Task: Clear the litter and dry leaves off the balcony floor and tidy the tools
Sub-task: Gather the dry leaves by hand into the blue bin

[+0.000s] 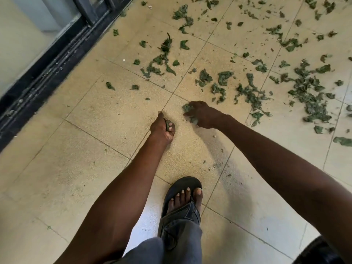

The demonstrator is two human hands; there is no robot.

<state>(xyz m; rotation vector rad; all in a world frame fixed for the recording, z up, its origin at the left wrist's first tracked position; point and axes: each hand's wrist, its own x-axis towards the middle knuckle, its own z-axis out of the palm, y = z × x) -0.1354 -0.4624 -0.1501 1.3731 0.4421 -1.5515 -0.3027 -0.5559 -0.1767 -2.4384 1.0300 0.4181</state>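
I am gathering dry leaves by hand: left hand grip curling around scraps, right hand grip pinching a clump. Next, probably: working outward from sandal.

Bare forearms, grey trousers, black flip-flop.

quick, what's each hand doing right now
Left hand: closed, fingers curled round a few small dry green leaf pieces.
Right hand: closed on a crumpled clump of dry green leaves at the beige tiled floor.
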